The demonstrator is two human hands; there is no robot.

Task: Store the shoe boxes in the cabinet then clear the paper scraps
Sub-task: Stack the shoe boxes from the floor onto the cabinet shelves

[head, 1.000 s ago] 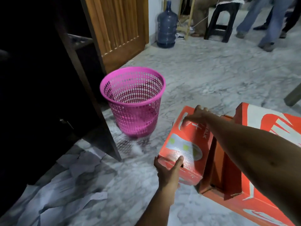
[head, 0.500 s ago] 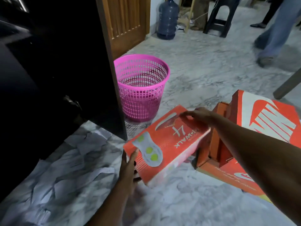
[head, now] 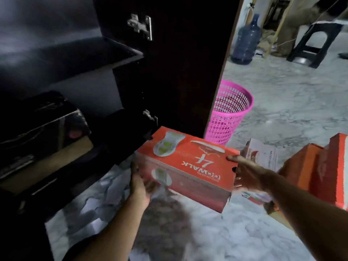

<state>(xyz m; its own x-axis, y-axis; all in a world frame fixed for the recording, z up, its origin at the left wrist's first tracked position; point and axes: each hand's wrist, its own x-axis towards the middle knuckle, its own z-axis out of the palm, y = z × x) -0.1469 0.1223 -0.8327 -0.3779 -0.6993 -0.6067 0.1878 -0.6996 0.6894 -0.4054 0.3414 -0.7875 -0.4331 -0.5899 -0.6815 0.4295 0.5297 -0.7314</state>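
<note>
An orange shoe box printed with a sole picture is held off the floor between my two hands. My left hand grips its left end from below. My right hand grips its right end, thumb on the lid. The box hangs just in front of the open dark cabinet, near its lower shelf. Other orange shoe boxes stand on the floor at right, with a white box beside them. White paper scraps lie on the marble floor under the box.
The open cabinet door stands upright behind the box. A pink mesh bin sits beyond the door. A dark box lies inside the cabinet. A blue water jug and a black stool stand far back.
The orange box has been lifted off the floor and carried left toward the cabinet opening. Both hands moved with it, and my view swung left into the cabinet.
</note>
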